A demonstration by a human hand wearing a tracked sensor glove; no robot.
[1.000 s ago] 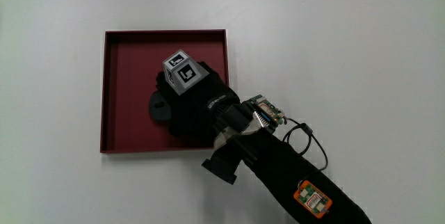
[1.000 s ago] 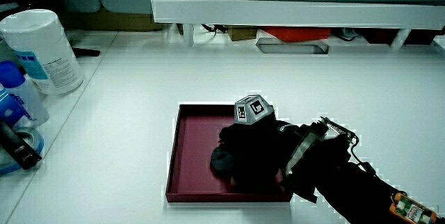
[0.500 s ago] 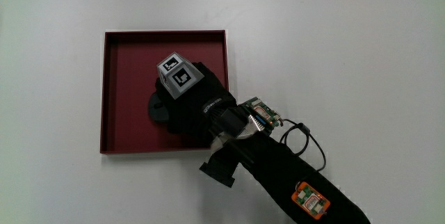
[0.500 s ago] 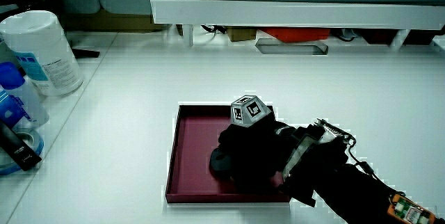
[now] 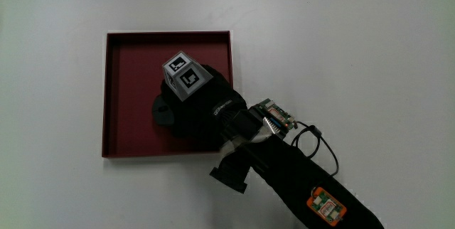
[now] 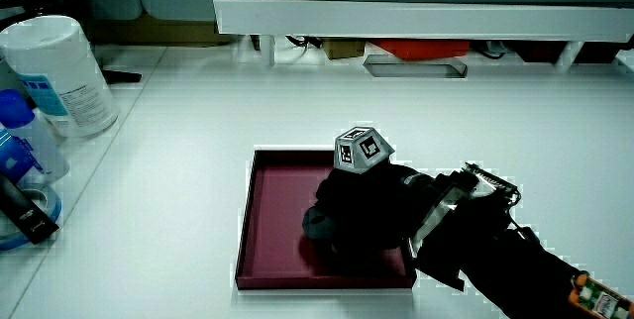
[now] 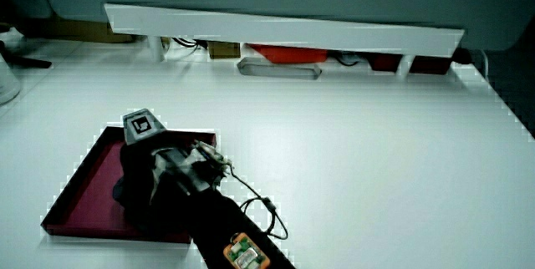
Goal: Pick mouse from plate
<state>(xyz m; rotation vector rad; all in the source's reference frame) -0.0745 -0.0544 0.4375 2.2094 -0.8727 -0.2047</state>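
Little has moved: hand [image 5: 202, 104] stays over the plate [image 5: 128, 65], grip closed around the mouse [image 5: 161, 109].

White table [image 5: 370, 51] bearing a square dark-red tray-like plate [image 5: 128, 65]; near the table's edge stand a white cylindrical wipes canister [image 6: 61, 71] and blue-capped bottle [image 6: 22, 136].

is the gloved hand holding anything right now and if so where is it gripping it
The black-gloved hand lies over the dark computer mouse in the dark red square tray, covering most of it. Whether the hand actually grips it cannot be told.
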